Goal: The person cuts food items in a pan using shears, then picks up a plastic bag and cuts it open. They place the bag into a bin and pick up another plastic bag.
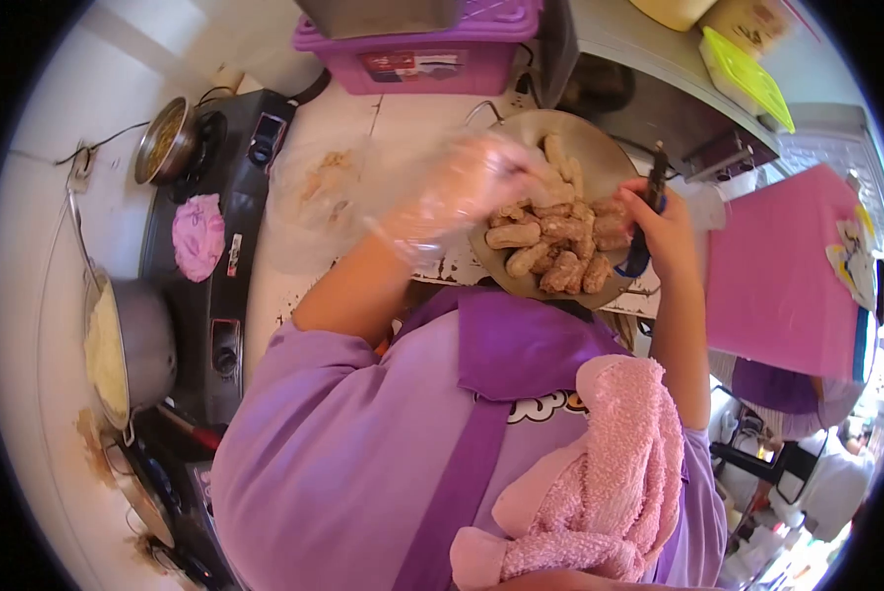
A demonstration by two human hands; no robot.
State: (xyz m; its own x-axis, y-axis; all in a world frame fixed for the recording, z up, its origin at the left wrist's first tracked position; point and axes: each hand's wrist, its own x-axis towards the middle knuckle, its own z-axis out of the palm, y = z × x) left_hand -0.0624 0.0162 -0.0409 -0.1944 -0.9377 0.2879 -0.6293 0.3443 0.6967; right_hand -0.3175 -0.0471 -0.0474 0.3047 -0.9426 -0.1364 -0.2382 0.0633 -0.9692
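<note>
A wide metal wok (600, 148) with wire loop handles stands before me, holding a heap of lumpy, brown, elongated food pieces (560, 231). My left hand (476, 187), in a clear plastic glove, is smeared by motion over the wok's left side, its fingertips close to the pale pieces at the heap's upper edge. At the right rim, my bare right hand (654, 217) is closed around a long, dark tool (657, 177); its kind is unclear, with a narrow upper end and a dark blue curved part low down. Left of the wok lies a clear plastic bag (319, 197) with brown crumbs inside.
A black stove (196, 325) runs along the left, with a small pot (166, 143), a large pot (146, 345) and a purple cloth (199, 236). Behind sits a purple bin (412, 64). A metal counter (649, 59) and a pink panel (782, 271) flank the right.
</note>
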